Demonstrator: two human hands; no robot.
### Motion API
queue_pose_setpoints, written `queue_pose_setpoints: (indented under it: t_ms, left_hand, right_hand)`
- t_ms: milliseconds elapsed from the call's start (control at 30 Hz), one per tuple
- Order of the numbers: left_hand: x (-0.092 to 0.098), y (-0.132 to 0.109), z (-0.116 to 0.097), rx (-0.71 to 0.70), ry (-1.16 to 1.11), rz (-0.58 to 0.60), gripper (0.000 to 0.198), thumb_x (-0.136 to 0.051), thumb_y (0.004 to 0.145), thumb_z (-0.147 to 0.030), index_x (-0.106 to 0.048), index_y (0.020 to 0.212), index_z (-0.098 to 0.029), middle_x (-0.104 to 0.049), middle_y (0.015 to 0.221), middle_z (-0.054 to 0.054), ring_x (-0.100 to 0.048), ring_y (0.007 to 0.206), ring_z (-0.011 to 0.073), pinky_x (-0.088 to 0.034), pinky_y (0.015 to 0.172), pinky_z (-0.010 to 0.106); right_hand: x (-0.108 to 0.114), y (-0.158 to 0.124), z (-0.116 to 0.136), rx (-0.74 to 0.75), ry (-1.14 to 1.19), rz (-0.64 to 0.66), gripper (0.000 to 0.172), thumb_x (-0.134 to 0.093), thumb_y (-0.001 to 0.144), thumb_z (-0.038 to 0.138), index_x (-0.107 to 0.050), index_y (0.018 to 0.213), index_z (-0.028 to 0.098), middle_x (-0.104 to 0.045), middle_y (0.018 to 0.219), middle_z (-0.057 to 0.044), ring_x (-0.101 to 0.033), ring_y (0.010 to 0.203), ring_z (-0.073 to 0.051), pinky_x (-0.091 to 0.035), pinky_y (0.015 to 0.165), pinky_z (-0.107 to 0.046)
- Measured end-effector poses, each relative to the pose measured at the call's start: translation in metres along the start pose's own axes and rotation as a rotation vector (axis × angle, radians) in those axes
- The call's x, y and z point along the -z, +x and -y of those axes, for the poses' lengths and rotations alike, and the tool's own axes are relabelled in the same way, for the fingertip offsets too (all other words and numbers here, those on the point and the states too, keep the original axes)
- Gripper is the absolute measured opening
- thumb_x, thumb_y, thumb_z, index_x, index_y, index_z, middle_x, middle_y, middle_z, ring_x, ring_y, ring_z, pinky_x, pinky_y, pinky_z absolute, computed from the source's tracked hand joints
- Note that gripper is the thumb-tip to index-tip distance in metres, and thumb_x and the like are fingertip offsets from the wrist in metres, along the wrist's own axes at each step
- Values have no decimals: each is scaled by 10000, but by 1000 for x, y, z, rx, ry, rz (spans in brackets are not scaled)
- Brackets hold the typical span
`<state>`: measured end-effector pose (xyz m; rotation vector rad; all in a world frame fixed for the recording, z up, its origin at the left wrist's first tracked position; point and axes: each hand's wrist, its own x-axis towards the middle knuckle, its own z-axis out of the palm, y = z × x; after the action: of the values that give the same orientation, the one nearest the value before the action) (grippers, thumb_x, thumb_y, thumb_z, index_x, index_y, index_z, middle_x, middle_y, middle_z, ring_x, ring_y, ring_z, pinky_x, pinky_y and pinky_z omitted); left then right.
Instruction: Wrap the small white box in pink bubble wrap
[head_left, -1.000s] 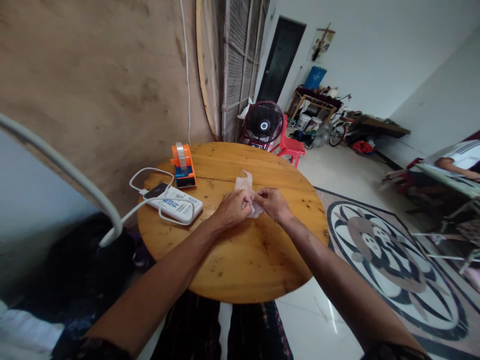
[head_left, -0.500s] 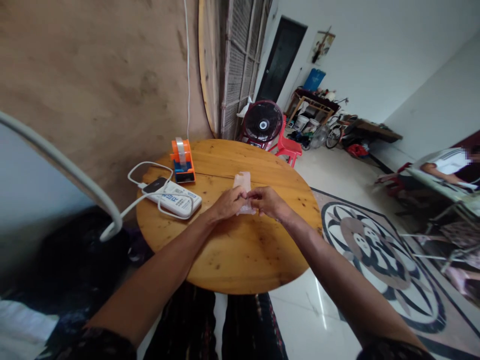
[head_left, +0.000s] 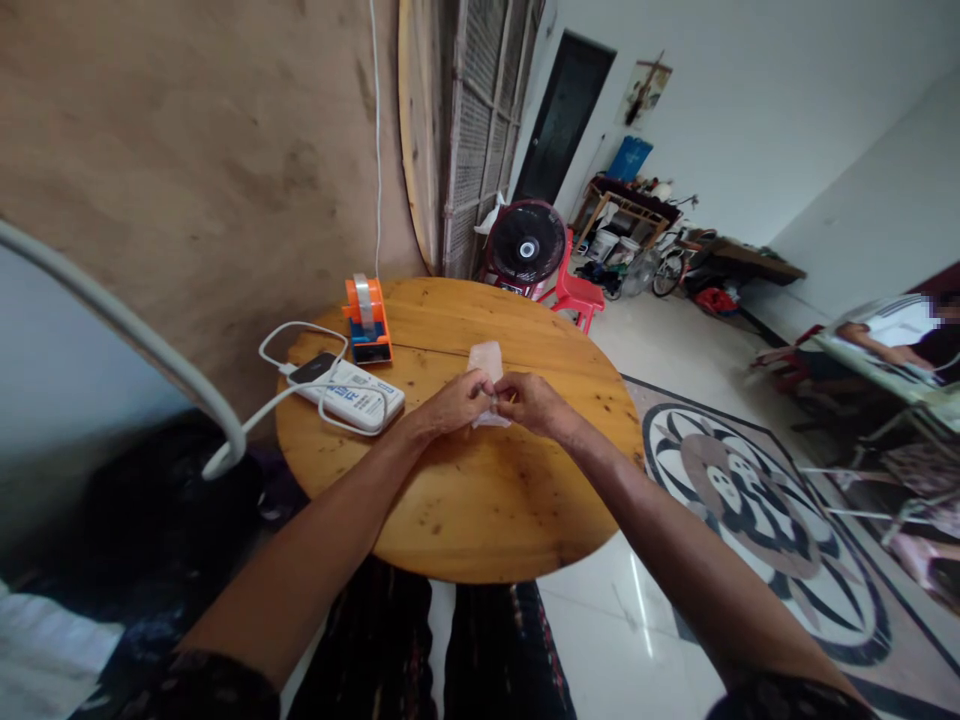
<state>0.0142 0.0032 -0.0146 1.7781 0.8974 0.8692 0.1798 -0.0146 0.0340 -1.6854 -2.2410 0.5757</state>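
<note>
A small, pale, see-through plastic bag (head_left: 487, 357) lies on the round wooden table (head_left: 480, 500), with its far end showing beyond my fingers. My left hand (head_left: 459, 400) is closed in a pinch at the bag's left side. Opposite it, my right hand (head_left: 534, 402) pinches at the bag's right side. The fingertips of both hands nearly meet over the middle of the bag. Whatever lies between them is too small to make out. A bit of the bag's near end shows below the fingers.
An orange tape dispenser (head_left: 369, 325) stands at the table's far left. Nearer lies a white power bank (head_left: 360, 397) with a looped white cable (head_left: 300, 325). Beyond the table are a fan (head_left: 527, 245) and a red chair (head_left: 576, 290). Another person (head_left: 896, 325) sits at far right.
Both hands stay over the bag, and their fingers have shifted slightly. The right hand's fingers are drawn in a little closer to the left hand's. The view has moved a touch.
</note>
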Motion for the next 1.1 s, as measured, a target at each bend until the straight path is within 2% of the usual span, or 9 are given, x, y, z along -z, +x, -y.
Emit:
queue_pose_setpoints:
  t_ms: [100, 300, 433, 700, 800, 900, 967, 1033, 1100]
  left_hand:
    - [0, 0, -1, -23, 91, -37, 80, -526, 751, -232, -561, 795, -175, -537, 698, -22, -489, 657, 136, -393, 579, 239]
    - [-3, 0, -2, -167, 335, -363, 124, -543, 709, -140, -594, 810, -191, -634, 897, 39, -554, 936, 206, -434, 876, 338]
    - [-5, 0, -1, -219, 347, -348, 105, -552, 751, -156, -633, 807, -192, -650, 856, 34, -576, 879, 194, -449, 848, 324]
    - [-11, 5, 2, -174, 404, -382, 52, -635, 763, -224, -664, 794, -195, -667, 837, 38, -586, 851, 202, -448, 796, 326]
    - [-13, 6, 2, -162, 409, -408, 38, -639, 757, -223, -640, 753, -186, -639, 798, 34, -573, 803, 189, -438, 752, 314]
    - [-14, 8, 4, -164, 434, -414, 71, -631, 767, -216, -600, 708, -192, -611, 761, 18, -552, 783, 177, -425, 743, 304]
    - [-15, 9, 4, -156, 445, -403, 89, -637, 764, -217, -583, 698, -195, -598, 751, 13, -541, 774, 175, -421, 737, 301]
    - [-16, 10, 4, -141, 457, -399, 99, -643, 762, -226, -573, 697, -197, -591, 750, 15, -535, 773, 179, -419, 734, 304]
    - [-17, 9, 3, -137, 488, -405, 94, -631, 768, -222, -570, 700, -200, -587, 757, 23, -533, 794, 192, -420, 750, 316]
  right_hand:
    - [2, -2, 6, -17, -56, 0, 166, -678, 768, 234, -689, 922, 173, -660, 763, 0, -552, 668, -118, -345, 593, -218]
    - [3, -8, 18, -40, -160, -7, 164, -673, 766, 200, -667, 930, 196, -701, 829, -29, -595, 729, -154, -350, 622, -241]
    - [1, -5, 13, -31, -121, -21, 166, -681, 759, 202, -667, 924, 195, -698, 808, -23, -598, 713, -149, -370, 628, -237]
    - [7, 4, 5, -51, 41, 45, 156, -678, 706, 166, -685, 861, 164, -666, 739, -3, -575, 670, -130, -387, 592, -221]
    - [13, 2, 4, -46, 155, 119, 312, -615, 696, 109, -669, 1002, 140, -669, 735, -9, -586, 652, -137, -400, 585, -233]
    - [16, 1, 0, -49, 326, 180, 517, -592, 707, 123, -558, 1223, 114, -669, 751, -9, -616, 635, -145, -431, 602, -249]
    - [19, 1, -6, -60, 452, 239, 576, -598, 713, 148, -503, 1281, 125, -673, 789, -13, -640, 643, -148, -435, 587, -245]
    - [22, 5, -12, -88, 534, 284, 538, -593, 729, 171, -511, 1259, 145, -682, 815, -23, -645, 634, -147, -416, 538, -234]
    - [27, 13, -19, -141, 547, 226, 421, -584, 751, 194, -568, 1170, 157, -692, 800, -31, -624, 597, -141, -384, 489, -230]
